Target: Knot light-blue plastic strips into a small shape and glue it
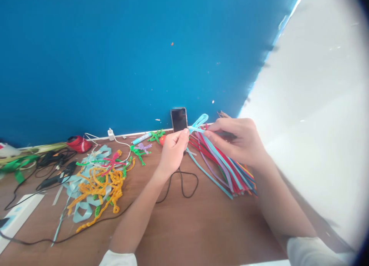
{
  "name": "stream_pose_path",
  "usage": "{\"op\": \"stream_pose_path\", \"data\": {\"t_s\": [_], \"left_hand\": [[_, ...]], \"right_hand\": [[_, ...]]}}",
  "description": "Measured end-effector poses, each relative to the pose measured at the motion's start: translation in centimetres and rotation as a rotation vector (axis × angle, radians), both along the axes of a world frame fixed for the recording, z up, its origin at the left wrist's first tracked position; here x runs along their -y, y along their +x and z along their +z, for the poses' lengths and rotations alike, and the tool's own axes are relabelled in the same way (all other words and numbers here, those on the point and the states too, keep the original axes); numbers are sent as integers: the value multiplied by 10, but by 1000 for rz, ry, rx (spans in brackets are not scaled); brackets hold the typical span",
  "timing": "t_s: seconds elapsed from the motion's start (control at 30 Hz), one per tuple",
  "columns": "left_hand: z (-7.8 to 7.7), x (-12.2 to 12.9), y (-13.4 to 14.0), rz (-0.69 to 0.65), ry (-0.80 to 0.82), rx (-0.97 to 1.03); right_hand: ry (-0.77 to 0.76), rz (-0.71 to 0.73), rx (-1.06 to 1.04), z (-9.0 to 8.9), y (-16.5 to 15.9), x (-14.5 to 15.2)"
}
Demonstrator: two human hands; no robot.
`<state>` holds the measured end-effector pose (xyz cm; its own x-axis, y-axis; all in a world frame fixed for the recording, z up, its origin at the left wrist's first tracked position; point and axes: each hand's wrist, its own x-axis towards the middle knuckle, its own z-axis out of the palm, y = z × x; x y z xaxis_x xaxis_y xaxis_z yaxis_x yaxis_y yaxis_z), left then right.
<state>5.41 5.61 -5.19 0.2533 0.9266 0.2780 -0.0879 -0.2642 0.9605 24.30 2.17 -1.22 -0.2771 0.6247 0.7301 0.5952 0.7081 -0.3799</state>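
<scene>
A light blue pipe cleaner (199,122), bent into a narrow loop, is held up between my two hands. My left hand (175,148) pinches its lower end between thumb and fingers. Closed in a pinch, my right hand (238,139) grips a strand that reaches across from the loop. Behind and below my right hand lies a bundle of pipe cleaners (219,162) in red, purple, blue and other colours. Just beyond my left hand, a phone (179,119) leans upright against the blue wall.
At left sits a tangle of orange pipe cleaners (100,189) over pale blue ribbon (82,212). Small green twisted figures (140,152), a marker (141,138) and a white charger (111,134) lie near the wall. A black cable (184,173) crosses the table; a power strip (21,216) is far left.
</scene>
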Motion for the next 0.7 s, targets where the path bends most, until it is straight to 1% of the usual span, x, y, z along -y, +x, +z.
{"op": "stream_pose_path", "data": {"t_s": [0.07, 0.2, 0.3, 0.37, 0.43, 0.53, 0.63, 0.7], "left_hand": [[1, 1, 0, 0, -35, 74], [6, 5, 1, -18, -163, 280], [10, 5, 0, -88, -239, 395], [11, 3, -1, -186, -278, 414], [9, 1, -2, -277, -295, 393], [4, -3, -3, -342, -301, 346], [1, -5, -2, -405, -353, 332], [2, -5, -3, -457, -411, 347]], "right_hand": [[-36, 57, 21, 1, 0, 0], [-101, 141, 63, 2, -2, -3], [-97, 187, 82, 1, -5, -5], [-93, 163, 50, 0, -6, -7], [-68, 85, -23, -2, -6, -7], [-9, -9, -109, -4, -4, -9], [34, -17, -135, -4, -2, -12], [33, -3, -144, -4, -1, -14]]}}
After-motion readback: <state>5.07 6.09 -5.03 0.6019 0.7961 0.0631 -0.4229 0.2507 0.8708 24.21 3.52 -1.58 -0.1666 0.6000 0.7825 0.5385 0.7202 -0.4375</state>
